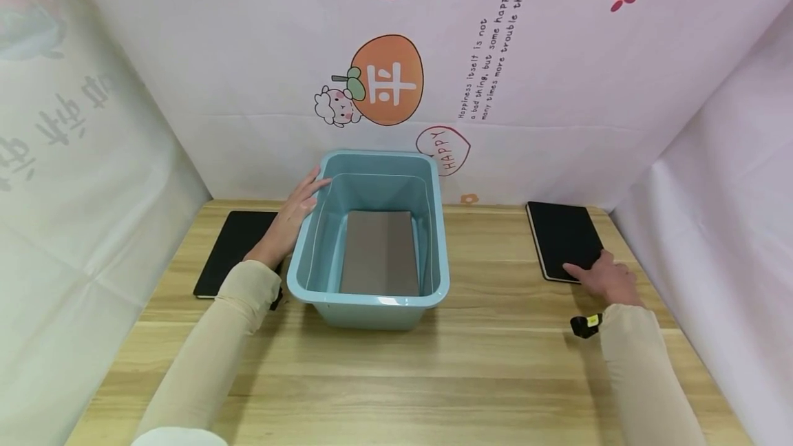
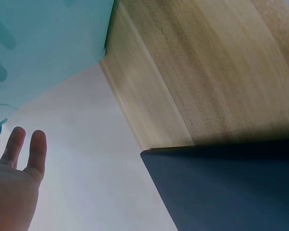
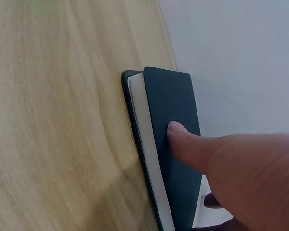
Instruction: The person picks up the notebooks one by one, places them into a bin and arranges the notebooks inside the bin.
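Before me, a wood-grained table; on it, a light-blue rectangular plastic tub, left hand on its rim, fingers slightly spread; far right, a black-covered notebook, gripped by the right hand, thumb on cover.

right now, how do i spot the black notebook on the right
On the pale wooden table, look right of the blue rectangular plastic bin. There lies a rectangular black notebook; unlike the black notebook left of the bin, it is touched by the right hand.
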